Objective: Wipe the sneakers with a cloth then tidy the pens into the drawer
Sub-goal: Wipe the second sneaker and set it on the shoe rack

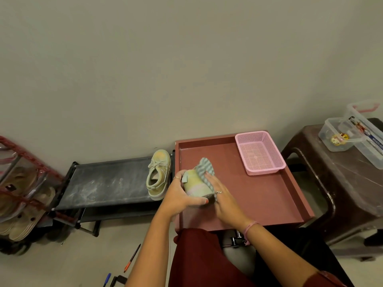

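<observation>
Looking down from my head, my left hand (182,193) grips a pale green sneaker (194,186) by its heel, fingers curled round it, holding it over the left part of the reddish-brown tray (269,195). My right hand (220,195) presses a striped grey-green cloth (204,168) flat against the sneaker's side, fingers straight. The other sneaker (158,175) sits on the right end of the dark shoe rack (103,181), just beside the tray. A pink basket (260,152) stands in the tray's far right corner. On the floor near my left arm lie an orange-tipped pen (132,258) and a blue pen (107,279).
</observation>
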